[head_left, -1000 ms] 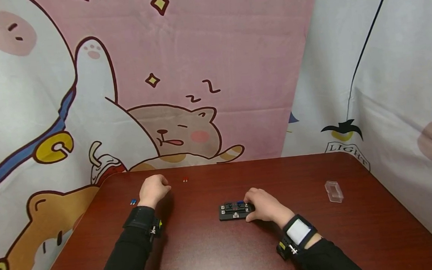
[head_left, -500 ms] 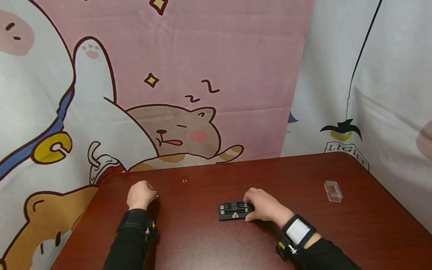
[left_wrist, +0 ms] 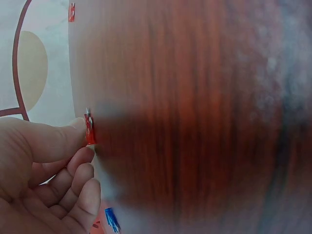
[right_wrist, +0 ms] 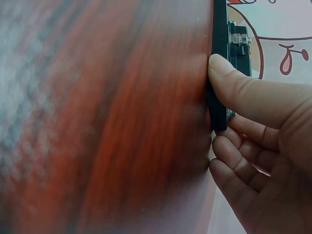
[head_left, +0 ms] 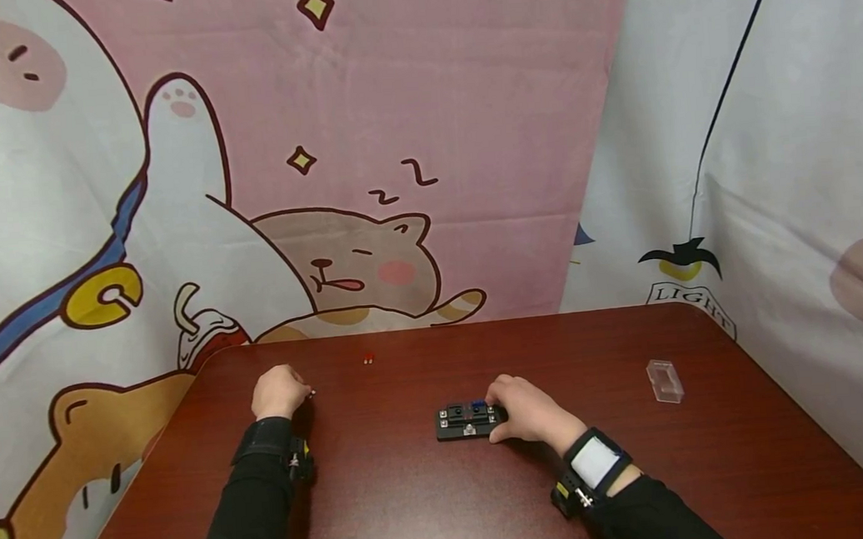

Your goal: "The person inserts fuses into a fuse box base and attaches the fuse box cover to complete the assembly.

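My left hand [head_left: 279,392] is at the far left of the table, thumb and fingers pinching a small red blade fuse [left_wrist: 89,128] whose metal prong shows in the left wrist view. A second red fuse [head_left: 368,359] lies near the back edge. Below the left hand in its wrist view is a blue fuse [left_wrist: 112,220], hidden in the head view. My right hand [head_left: 525,408] grips the right end of a black fuse block [head_left: 461,423], thumb on its near side. Silver screw terminals line the block, and a blue piece [head_left: 478,404] shows on top beside the fingers.
A clear plastic cover [head_left: 666,382] lies open on the right side of the brown table [head_left: 388,506]. A cartoon-printed cloth [head_left: 497,131] hangs behind the table's back edge.
My left hand has moved left, nearly stopping in the last half second, and now covers the spot where the blue fuse showed in the head view. My right hand and the block have stayed put.
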Motion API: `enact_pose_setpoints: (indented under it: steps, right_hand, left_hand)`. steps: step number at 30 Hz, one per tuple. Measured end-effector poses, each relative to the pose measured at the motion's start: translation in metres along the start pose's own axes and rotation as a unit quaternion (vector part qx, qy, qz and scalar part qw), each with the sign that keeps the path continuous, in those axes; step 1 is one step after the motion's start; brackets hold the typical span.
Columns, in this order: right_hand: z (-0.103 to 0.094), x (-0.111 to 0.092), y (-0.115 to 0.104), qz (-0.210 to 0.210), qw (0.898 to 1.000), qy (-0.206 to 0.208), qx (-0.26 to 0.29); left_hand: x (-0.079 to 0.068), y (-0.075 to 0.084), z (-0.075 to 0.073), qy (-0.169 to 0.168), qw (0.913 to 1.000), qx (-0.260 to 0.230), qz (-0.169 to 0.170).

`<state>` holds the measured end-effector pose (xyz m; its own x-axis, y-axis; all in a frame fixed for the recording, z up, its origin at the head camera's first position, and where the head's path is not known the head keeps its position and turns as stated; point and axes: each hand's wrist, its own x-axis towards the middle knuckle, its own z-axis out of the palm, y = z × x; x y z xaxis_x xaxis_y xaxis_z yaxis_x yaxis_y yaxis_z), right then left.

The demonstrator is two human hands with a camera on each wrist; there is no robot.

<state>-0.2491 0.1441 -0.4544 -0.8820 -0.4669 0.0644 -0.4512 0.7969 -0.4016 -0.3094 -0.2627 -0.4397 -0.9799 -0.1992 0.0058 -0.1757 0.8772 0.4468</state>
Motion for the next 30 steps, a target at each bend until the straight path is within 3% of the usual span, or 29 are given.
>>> enact_pose_setpoints:
  steps: [9, 17, 30]
  right_hand:
    - [-0.0002, 0.0000, -0.0003, -0.003, 1.000, 0.003, -0.002]
    - [0.0004, 0.0007, 0.0007, 0.001, 1.000, 0.000, 0.003]
    - [0.0002, -0.0005, -0.0012, 0.013, 1.000, -0.002, 0.006]
  left_hand:
    - [0.0007, 0.0016, 0.0023, -0.005, 0.9999, -0.006, -0.007]
    - [0.0016, 0.0019, 0.0039, -0.018, 0.9998, 0.008, 0.002]
    - [0.0046, 0.0050, 0.0036, -0.033, 0.9986, 0.040, -0.011]
